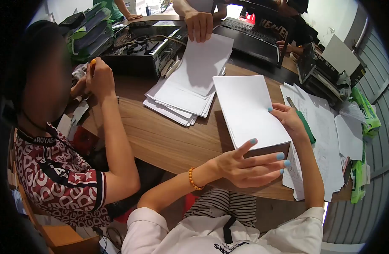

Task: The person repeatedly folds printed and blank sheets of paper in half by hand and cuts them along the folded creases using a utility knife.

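A white stack of paper (249, 110) is tilted in front of me, its near edge raised off the wooden table. At its right edge my right hand (287, 120) grips the sheets, with the thumb on top and the other fingers mostly hidden. My left hand (249, 167), orange beads at the wrist, is open at the stack's near edge, fingers spread. A second, loosely layered paper stack (177, 99) lies farther left, and another person's hand (198, 25) holds its far end. Just beyond my right hand, a green object (306, 127) lies on printed sheets.
An opened computer case (139, 46) stands at the back left, near a laptop (249, 40). Printed sheets (317, 156) and green packs (366, 114) fill the right side. To my left, a seated person's hand (101, 78) holds something orange. The table's front edge (160, 165) is near me.
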Tool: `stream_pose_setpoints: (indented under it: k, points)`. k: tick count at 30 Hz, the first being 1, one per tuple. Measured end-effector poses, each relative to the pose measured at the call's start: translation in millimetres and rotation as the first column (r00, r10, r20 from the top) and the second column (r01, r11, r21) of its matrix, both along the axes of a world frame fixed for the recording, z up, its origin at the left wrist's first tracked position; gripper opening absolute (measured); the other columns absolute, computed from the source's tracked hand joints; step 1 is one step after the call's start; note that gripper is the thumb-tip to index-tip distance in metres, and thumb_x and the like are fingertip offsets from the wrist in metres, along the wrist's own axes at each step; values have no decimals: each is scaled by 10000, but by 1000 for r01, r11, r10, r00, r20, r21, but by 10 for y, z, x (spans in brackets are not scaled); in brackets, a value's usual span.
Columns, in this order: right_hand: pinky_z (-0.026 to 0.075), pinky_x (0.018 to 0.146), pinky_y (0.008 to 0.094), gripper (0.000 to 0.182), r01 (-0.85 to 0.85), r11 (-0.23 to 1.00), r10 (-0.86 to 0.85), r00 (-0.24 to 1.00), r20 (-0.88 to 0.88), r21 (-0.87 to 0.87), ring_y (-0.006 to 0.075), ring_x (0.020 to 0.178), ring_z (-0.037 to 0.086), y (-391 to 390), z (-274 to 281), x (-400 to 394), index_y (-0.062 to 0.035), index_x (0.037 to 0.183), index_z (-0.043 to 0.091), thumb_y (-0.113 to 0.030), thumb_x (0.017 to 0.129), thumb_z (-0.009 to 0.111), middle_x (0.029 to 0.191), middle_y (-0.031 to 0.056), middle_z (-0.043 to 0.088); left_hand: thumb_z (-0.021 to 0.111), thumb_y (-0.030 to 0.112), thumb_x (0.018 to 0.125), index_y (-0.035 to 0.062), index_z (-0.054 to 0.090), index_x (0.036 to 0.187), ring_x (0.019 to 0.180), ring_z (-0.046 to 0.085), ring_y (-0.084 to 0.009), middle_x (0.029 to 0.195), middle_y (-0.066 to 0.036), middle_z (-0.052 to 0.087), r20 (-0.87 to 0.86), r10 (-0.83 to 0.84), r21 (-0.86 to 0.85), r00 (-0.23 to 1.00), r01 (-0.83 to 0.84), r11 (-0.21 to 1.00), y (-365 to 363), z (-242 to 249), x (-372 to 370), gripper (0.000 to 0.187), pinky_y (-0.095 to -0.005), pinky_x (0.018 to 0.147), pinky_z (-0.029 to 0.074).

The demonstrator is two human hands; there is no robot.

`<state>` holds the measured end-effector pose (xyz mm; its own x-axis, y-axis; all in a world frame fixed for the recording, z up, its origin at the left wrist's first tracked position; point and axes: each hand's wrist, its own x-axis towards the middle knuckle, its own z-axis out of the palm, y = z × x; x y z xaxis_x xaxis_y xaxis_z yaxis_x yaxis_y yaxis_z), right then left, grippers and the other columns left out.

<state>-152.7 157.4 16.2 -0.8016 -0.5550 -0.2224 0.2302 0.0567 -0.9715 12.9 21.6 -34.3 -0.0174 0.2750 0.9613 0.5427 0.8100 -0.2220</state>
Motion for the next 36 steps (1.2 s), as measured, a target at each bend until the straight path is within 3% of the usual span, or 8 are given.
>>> stream_pose_setpoints:
  k: [13, 20, 23, 28, 30, 32, 33, 36]
  points:
    - [546, 711, 243, 371, -60, 991, 59, 998, -9, -117, 177, 841, 641, -322, -197, -76, 118, 1144, 531, -32, 822, 641, 980, 170, 630, 559, 341, 899, 277, 596, 1056, 1252, 458, -106, 1311, 110, 509, -21, 5, -25, 1000, -6, 1000, -22, 31, -7, 174, -520, 1154, 181]
    - [478, 542, 219, 294, 78, 989, -98, 983, -158, -128, 127, 713, 609, -1507, -359, -418, 71, 1058, 591, -50, 801, 666, 884, 103, 646, 594, 255, 878, 244, 580, 1094, 1254, 465, -144, 1288, 63, 529, 41, 8, -63, 999, -5, 998, -104, 72, -21, 216, -517, 1156, 151]
    - [550, 643, 256, 220, 52, 990, -72, 987, -147, -132, 176, 790, 640, -1903, -491, -580, 81, 1006, 610, -55, 835, 639, 921, 134, 644, 608, 223, 851, 225, 571, 1102, 1262, 459, -166, 1292, 34, 529, 95, 0, -43, 995, 4, 999, -128, 77, -21, 253, -521, 1154, 131]
    - [553, 611, 294, 239, -6, 998, 21, 970, -242, 64, 203, 721, 652, -1950, -260, -431, 109, 892, 639, -125, 851, 628, 826, 165, 660, 621, 198, 800, 202, 551, 1135, 1276, 444, -225, 1305, -14, 520, 156, -3, -15, 988, 5, 1000, -155, 83, -23, 342, -544, 1146, 128]
    - [549, 579, 324, 256, -63, 985, 117, 926, -359, 158, 218, 684, 655, -1776, -232, -498, 98, 859, 649, -158, 844, 636, 772, 175, 669, 627, 194, 787, 190, 556, 1139, 1280, 439, -243, 1310, -33, 515, 173, -13, -6, 985, 14, 1000, -163, 91, -24, 359, -553, 1141, 134]
    - [538, 651, 397, 295, 149, 875, 329, 518, -790, 461, 320, 656, 651, -1470, -78, -488, 57, 892, 674, -229, 847, 619, 739, 190, 677, 634, 190, 774, 179, 562, 1144, 1284, 433, -260, 1316, -52, 510, 191, -29, 3, 981, 29, 1000, -170, 100, -25, 377, -562, 1136, 141]
    - [507, 763, 411, 293, 144, 887, 322, 487, -812, 439, 384, 775, 636, -1274, -47, -518, -13, 959, 686, -270, 826, 637, 863, 203, 672, 639, 180, 765, 166, 573, 1138, 1283, 432, -275, 1315, -67, 509, 216, -30, 0, 976, 31, 1000, -176, 105, -28, 380, -567, 1132, 148]
    - [482, 828, 412, 414, 433, 768, 419, 218, -882, 472, 366, 952, 583, -486, -84, -616, 4, 1087, 615, -303, 813, 658, 1014, 229, 591, 608, 188, 792, 154, 624, 1140, 1304, 398, -318, 1325, -97, 491, 234, -68, -12, 970, 73, 997, -212, 76, -96, 351, -558, 1130, 123]
